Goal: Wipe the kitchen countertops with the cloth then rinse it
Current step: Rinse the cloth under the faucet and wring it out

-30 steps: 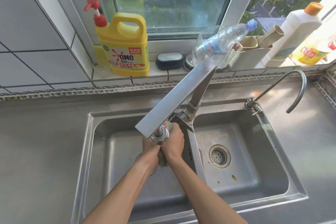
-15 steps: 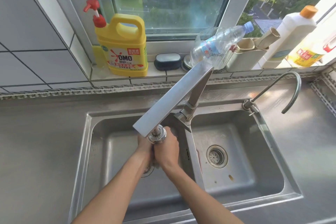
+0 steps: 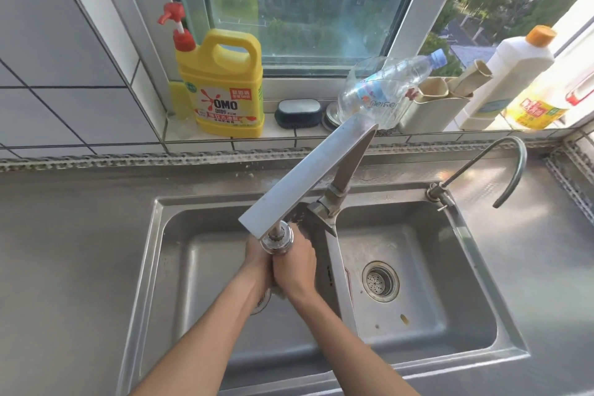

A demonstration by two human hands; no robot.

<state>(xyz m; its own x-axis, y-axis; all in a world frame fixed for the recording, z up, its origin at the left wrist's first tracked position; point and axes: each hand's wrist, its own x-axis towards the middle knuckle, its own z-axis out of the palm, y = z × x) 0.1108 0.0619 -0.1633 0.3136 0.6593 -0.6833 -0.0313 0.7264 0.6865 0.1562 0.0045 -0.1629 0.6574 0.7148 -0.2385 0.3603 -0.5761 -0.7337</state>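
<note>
Head view shows both hands pressed close together in the left bowl of the sink [image 3: 154, 251], right under the tap's round nozzle [image 3: 277, 239]. The left hand [image 3: 257, 259] and the right hand [image 3: 295, 267] are curled around the cloth [image 3: 277, 292], squeezing it between them. Only a small pale bit of the cloth peeks out just below the hands, so most of it is hidden. I cannot tell if water is running, because the nozzle covers that spot. What could go wrong? The nozzle sits just above the knuckles, so lifting the hands fast could bump them on it. If the water comes out hard, it could hit the hands and splash over the rim onto the surface [image 3: 64, 251] to the left of the hands, which would then need wiping again. A wet cloth is slippery, so a loose grip could let it drop onto the drain just below the hands. If the cloth is not opened up, dirt may stay inside the folds. Compared with a second ago, the hands are in nearly the same place under the nozzle and still hold the cloth tight. The right hand has turned a little over the left, like a rubbing move. Less of the cloth shows now.
</note>
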